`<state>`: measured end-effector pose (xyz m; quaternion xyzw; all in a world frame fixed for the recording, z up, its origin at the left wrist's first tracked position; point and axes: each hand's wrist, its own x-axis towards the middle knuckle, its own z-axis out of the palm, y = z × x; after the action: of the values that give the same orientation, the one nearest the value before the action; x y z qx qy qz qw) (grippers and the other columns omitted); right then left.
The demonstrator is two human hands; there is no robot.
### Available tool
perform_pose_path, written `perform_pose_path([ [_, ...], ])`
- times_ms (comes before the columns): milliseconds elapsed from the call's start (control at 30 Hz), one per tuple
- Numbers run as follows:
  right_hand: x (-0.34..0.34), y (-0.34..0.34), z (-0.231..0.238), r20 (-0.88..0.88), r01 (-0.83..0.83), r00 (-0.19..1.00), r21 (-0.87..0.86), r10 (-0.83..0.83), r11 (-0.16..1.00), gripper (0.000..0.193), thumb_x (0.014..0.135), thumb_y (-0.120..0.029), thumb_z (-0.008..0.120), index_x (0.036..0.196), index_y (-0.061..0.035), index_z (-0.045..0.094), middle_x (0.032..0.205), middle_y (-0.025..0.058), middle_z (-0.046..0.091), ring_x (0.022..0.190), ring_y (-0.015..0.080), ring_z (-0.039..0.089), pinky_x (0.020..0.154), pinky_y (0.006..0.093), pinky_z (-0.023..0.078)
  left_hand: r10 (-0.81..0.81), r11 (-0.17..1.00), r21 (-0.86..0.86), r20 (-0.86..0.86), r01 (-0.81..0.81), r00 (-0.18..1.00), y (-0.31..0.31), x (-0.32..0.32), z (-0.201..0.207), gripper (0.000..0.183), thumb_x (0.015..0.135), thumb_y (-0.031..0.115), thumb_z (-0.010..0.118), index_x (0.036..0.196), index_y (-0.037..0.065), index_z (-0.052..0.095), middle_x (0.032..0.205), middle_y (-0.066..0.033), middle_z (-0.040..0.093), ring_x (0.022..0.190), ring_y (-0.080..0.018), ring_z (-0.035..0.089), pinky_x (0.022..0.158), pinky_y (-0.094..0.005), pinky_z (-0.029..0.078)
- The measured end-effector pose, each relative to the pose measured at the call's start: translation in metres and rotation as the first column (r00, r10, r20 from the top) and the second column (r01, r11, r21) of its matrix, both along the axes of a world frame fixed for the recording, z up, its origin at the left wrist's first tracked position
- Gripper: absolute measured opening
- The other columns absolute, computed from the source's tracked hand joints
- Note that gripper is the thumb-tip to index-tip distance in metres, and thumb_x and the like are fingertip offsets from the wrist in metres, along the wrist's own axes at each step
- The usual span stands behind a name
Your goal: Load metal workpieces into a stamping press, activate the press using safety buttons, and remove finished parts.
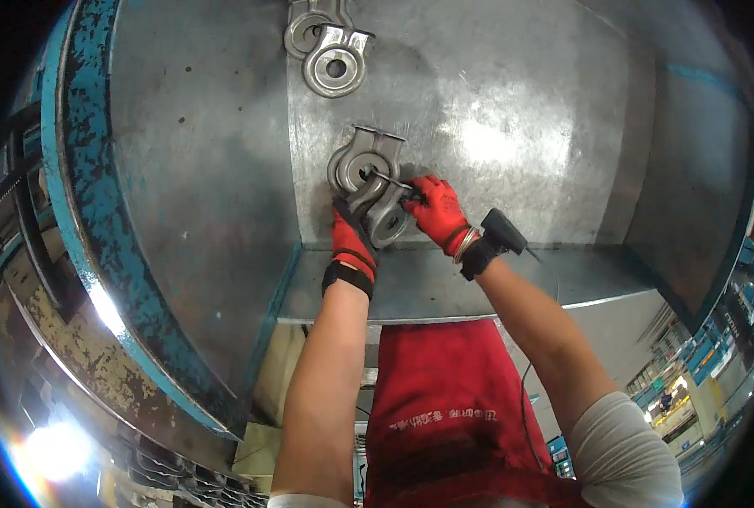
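Observation:
Both of my hands wear red gloves with dark palms. My left hand (356, 240) is closed around the lower left side of a stamped metal bracket (389, 218) with a round hole. At that bracket's upper right flange, the fingers of my right hand (435, 208) pinch the edge. Just beyond it, partly overlapped, lie more ring-shaped metal brackets (365, 157) on the steel surface. A black device with a cable is strapped at my right wrist. My left fingertips are partly hidden behind the bracket.
Farther off, a few similar brackets (335, 64) are stacked at the top of the view. The steel tray (529, 102) has raised side walls and a front ledge (453, 275). A chipped blue metal rim (97, 178) curves along the left. Stacked metal parts (182, 474) show at lower left.

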<state>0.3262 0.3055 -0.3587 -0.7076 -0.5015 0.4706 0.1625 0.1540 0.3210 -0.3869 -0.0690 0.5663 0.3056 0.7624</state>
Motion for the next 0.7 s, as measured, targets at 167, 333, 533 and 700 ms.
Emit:
perform_pose_path([
  [167, 0.004, 0.013, 0.018, 0.012, -0.077, 0.997, -0.021, 0.078, 0.997, 0.037, 0.072, -0.017, 0.068, 0.105, -0.0026, 0.058, 0.102, 0.0149, 0.056, 0.099, 0.0335, 0.051, 0.085, 0.0399, 0.042, 0.067, 0.997, 0.038, 0.013, -0.067, 0.998, -0.004, -0.007, 0.013, 0.050, 0.088, 0.046, 0.048, 0.121, 0.007, 0.051, 0.115, -0.0097, 0.057, 0.103, -0.0239, 0.057, 0.087, -0.0373, 0.048],
  [333, 0.005, 0.034, 0.050, 0.050, -0.080, 0.996, 0.160, 0.073, 0.984, 0.035, 0.071, -0.026, 0.069, 0.097, -0.0042, 0.061, 0.094, 0.0154, 0.057, 0.090, 0.0348, 0.053, 0.079, 0.0413, 0.043, -0.030, 0.993, 0.117, 0.031, 0.026, 0.999, 0.015, -0.001, 0.082, 0.064, 0.087, 0.057, 0.044, 0.129, 0.009, 0.042, 0.122, -0.0092, 0.052, 0.108, -0.0242, 0.054, 0.091, -0.0381, 0.046],
  [533, -0.008, 0.099, 0.048, 0.377, -0.328, 0.899, 0.248, 0.221, 0.912, 0.040, 0.065, -0.026, 0.072, 0.099, -0.0064, 0.063, 0.102, 0.0116, 0.057, 0.092, 0.0299, 0.053, 0.082, 0.0403, 0.043, -0.122, 0.992, -0.042, -0.061, 0.120, 0.991, 0.049, 0.009, 0.086, 0.061, 0.083, 0.062, 0.047, 0.126, 0.019, 0.045, 0.119, -0.0009, 0.053, 0.105, -0.0177, 0.052, 0.082, -0.0344, 0.046],
  [700, -0.006, 0.119, 0.011, -0.110, -0.218, 0.968, 0.091, 0.228, 0.972, 0.067, 0.069, -0.033, 0.070, 0.125, -0.0076, 0.045, 0.112, 0.0159, 0.055, 0.109, 0.0332, 0.050, 0.093, 0.0392, 0.039, 0.041, 0.999, -0.014, -0.015, -0.041, 0.999, 0.034, 0.012, 0.050, 0.060, 0.082, 0.063, 0.045, 0.122, 0.019, 0.048, 0.116, -0.0010, 0.054, 0.100, -0.0181, 0.054, 0.080, -0.0361, 0.046],
])
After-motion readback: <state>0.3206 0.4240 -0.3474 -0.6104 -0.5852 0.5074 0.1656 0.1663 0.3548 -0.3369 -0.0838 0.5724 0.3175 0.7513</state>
